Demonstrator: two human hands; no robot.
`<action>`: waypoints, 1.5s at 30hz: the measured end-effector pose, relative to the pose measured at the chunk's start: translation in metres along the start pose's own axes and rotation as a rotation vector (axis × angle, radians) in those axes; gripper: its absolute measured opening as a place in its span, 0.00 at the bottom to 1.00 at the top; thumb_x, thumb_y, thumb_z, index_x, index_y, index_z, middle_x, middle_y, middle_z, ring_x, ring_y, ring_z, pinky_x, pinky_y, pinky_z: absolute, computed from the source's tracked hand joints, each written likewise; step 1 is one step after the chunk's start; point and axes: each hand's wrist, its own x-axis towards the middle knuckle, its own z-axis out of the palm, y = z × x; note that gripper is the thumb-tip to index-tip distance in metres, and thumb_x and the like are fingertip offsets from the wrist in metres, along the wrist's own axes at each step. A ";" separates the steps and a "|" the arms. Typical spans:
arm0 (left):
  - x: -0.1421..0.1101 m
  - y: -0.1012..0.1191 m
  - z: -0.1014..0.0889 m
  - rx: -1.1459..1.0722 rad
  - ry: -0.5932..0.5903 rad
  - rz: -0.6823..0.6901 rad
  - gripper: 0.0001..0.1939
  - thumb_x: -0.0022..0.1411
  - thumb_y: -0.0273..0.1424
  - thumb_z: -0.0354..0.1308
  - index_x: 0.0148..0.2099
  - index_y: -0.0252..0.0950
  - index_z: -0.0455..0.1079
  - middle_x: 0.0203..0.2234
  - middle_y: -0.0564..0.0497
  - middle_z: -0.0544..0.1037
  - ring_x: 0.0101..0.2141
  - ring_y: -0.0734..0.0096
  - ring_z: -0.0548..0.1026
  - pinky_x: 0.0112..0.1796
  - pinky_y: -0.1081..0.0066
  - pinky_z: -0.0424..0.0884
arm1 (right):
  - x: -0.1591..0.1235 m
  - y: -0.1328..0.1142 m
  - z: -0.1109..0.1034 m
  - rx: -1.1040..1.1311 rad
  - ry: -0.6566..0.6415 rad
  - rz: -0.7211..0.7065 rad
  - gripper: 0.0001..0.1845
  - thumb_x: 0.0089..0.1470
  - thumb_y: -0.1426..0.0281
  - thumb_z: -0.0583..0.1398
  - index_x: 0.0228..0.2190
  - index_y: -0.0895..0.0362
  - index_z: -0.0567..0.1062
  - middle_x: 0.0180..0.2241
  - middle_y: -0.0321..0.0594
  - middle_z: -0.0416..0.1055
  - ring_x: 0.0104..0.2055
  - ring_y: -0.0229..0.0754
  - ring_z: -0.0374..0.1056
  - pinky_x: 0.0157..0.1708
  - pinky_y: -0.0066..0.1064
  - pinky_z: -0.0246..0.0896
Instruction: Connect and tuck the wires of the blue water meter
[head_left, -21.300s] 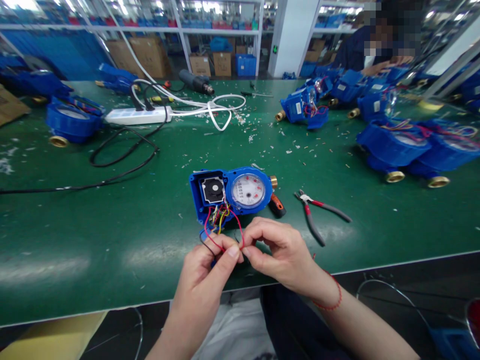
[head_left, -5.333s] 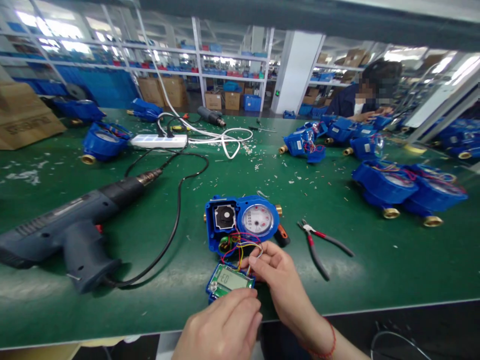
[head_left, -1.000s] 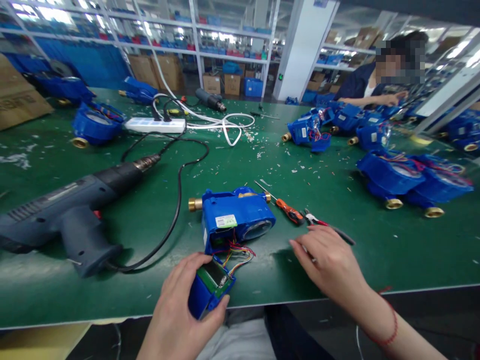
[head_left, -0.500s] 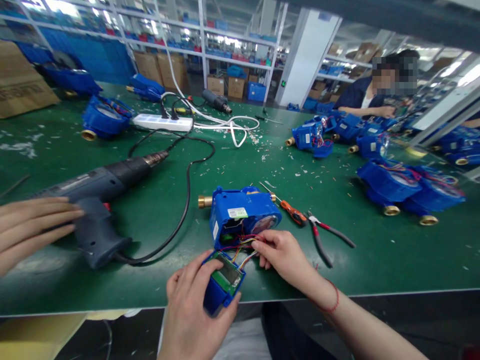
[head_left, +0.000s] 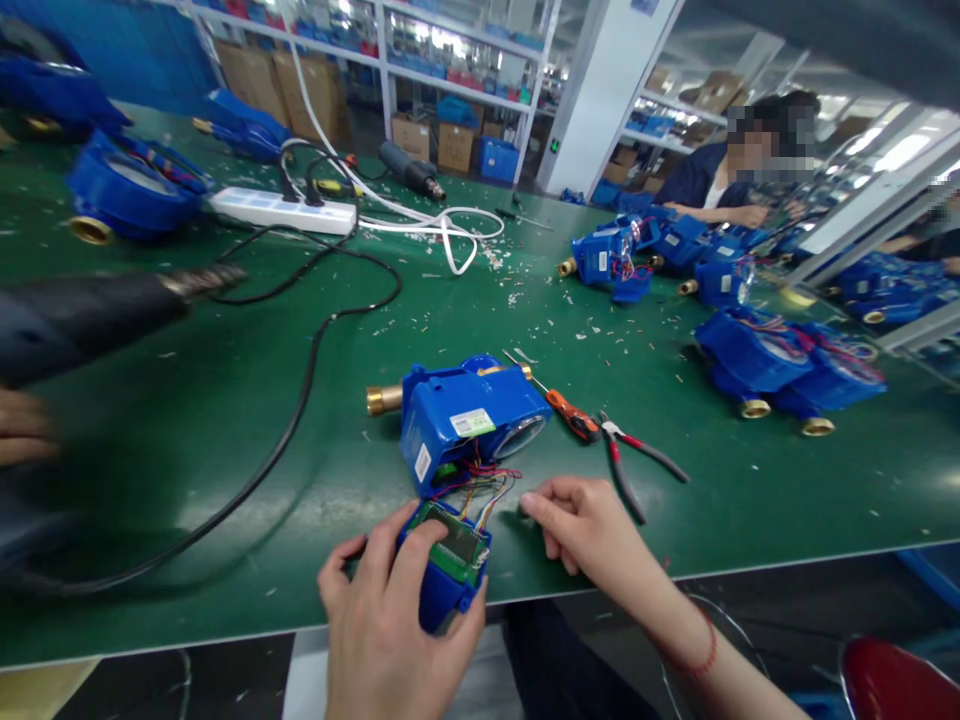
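Note:
My left hand (head_left: 401, 610) grips a blue plastic housing with a green circuit board (head_left: 454, 545) and a dark display in it, the index fingertip lying on the display. Thin coloured wires (head_left: 491, 495) run from the board into a blue water meter (head_left: 469, 410) with brass pipe ends, which lies just beyond. My right hand (head_left: 566, 520) is right of the wires and apart from them, low over the table. Its thumb and index finger are pinched; whether anything small is between them is hidden.
An orange screwdriver (head_left: 574, 415) and red-handled cutters (head_left: 626, 460) lie right of the meter. At left, another person's blurred hand (head_left: 22, 428) holds a heat gun (head_left: 90, 310) with a trailing black cord (head_left: 300, 400). A power strip (head_left: 281, 212) and more meters (head_left: 757, 350) stand further back.
My right hand has let go of the wires and drawn back to the right. At left, the other person has lifted the heat gun off the table. My left hand keeps its hold.

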 end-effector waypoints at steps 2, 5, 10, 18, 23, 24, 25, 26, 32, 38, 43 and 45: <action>0.000 -0.001 0.000 -0.014 0.007 -0.007 0.15 0.56 0.33 0.60 0.46 0.35 0.64 0.43 0.37 0.74 0.43 0.48 0.74 0.44 0.53 0.60 | -0.007 -0.002 0.007 0.106 -0.136 0.063 0.27 0.50 0.47 0.58 0.33 0.60 0.71 0.17 0.35 0.67 0.12 0.34 0.59 0.12 0.24 0.45; 0.000 -0.004 -0.002 -0.038 0.020 -0.014 0.15 0.57 0.34 0.60 0.45 0.35 0.64 0.43 0.37 0.74 0.43 0.49 0.73 0.44 0.54 0.61 | -0.008 -0.007 0.022 0.250 -0.243 0.081 0.32 0.46 0.43 0.58 0.38 0.59 0.67 0.23 0.35 0.69 0.14 0.34 0.62 0.11 0.23 0.47; -0.001 -0.006 -0.001 -0.070 0.015 0.010 0.15 0.58 0.33 0.60 0.46 0.34 0.63 0.42 0.38 0.73 0.44 0.50 0.72 0.45 0.53 0.62 | -0.001 -0.010 0.035 0.332 -0.234 0.029 0.25 0.48 0.46 0.59 0.30 0.56 0.63 0.17 0.26 0.59 0.12 0.28 0.51 0.12 0.22 0.41; 0.005 -0.008 -0.022 -0.221 -0.214 -0.137 0.27 0.65 0.55 0.42 0.50 0.41 0.65 0.55 0.37 0.63 0.54 0.42 0.66 0.45 0.45 0.64 | 0.003 -0.005 0.035 0.267 -0.039 -0.140 0.12 0.51 0.62 0.59 0.27 0.57 0.64 0.26 0.34 0.64 0.28 0.34 0.59 0.28 0.27 0.54; 0.037 -0.016 -0.041 -0.374 -0.195 -0.067 0.10 0.70 0.31 0.49 0.47 0.43 0.71 0.42 0.50 0.79 0.43 0.66 0.79 0.44 0.67 0.73 | 0.000 -0.002 0.032 0.265 -0.015 -0.173 0.07 0.50 0.68 0.60 0.26 0.57 0.66 0.25 0.34 0.64 0.28 0.34 0.59 0.28 0.27 0.54; 0.044 -0.015 -0.041 -0.369 -0.184 -0.011 0.10 0.69 0.29 0.50 0.46 0.42 0.72 0.38 0.51 0.82 0.38 0.68 0.81 0.41 0.71 0.75 | 0.000 -0.002 0.031 0.273 -0.013 -0.175 0.07 0.50 0.69 0.60 0.27 0.57 0.66 0.25 0.33 0.65 0.27 0.34 0.60 0.28 0.27 0.55; 0.049 -0.012 -0.040 -0.360 -0.182 0.049 0.11 0.69 0.29 0.50 0.45 0.40 0.74 0.36 0.52 0.83 0.34 0.69 0.82 0.38 0.72 0.76 | -0.001 -0.002 0.030 0.283 -0.011 -0.176 0.06 0.50 0.70 0.61 0.27 0.57 0.67 0.25 0.33 0.65 0.28 0.34 0.60 0.28 0.26 0.55; 0.055 -0.009 -0.037 -0.347 -0.186 0.100 0.12 0.68 0.28 0.49 0.44 0.39 0.75 0.34 0.51 0.85 0.31 0.69 0.83 0.36 0.73 0.77 | -0.001 -0.001 0.030 0.294 -0.009 -0.175 0.06 0.49 0.70 0.61 0.27 0.57 0.67 0.25 0.33 0.65 0.27 0.33 0.61 0.28 0.26 0.56; 0.078 0.011 -0.018 -0.185 -0.514 0.136 0.15 0.62 0.23 0.50 0.40 0.39 0.78 0.33 0.47 0.86 0.26 0.55 0.84 0.25 0.64 0.77 | -0.001 0.000 0.024 0.395 -0.080 -0.099 0.12 0.51 0.63 0.60 0.35 0.57 0.68 0.22 0.28 0.62 0.17 0.30 0.55 0.13 0.21 0.51; 0.094 0.022 -0.013 -0.016 -0.809 0.018 0.14 0.64 0.23 0.49 0.39 0.39 0.76 0.32 0.46 0.84 0.32 0.50 0.83 0.29 0.60 0.73 | -0.002 0.001 0.020 0.455 -0.119 -0.067 0.11 0.50 0.65 0.61 0.31 0.57 0.66 0.16 0.25 0.61 0.13 0.28 0.53 0.10 0.17 0.50; 0.093 0.022 -0.010 -0.065 -0.839 -0.072 0.12 0.67 0.26 0.48 0.37 0.39 0.72 0.32 0.47 0.83 0.31 0.54 0.81 0.31 0.62 0.69 | -0.001 -0.001 0.016 0.491 -0.137 -0.074 0.12 0.50 0.64 0.61 0.34 0.57 0.66 0.22 0.27 0.64 0.15 0.27 0.57 0.10 0.17 0.53; 0.091 0.019 -0.009 -0.125 -0.827 -0.103 0.11 0.67 0.27 0.48 0.35 0.39 0.70 0.32 0.48 0.82 0.31 0.57 0.80 0.32 0.63 0.67 | -0.001 -0.002 0.015 0.496 -0.144 -0.084 0.13 0.50 0.64 0.62 0.35 0.57 0.67 0.24 0.28 0.65 0.15 0.27 0.58 0.11 0.17 0.53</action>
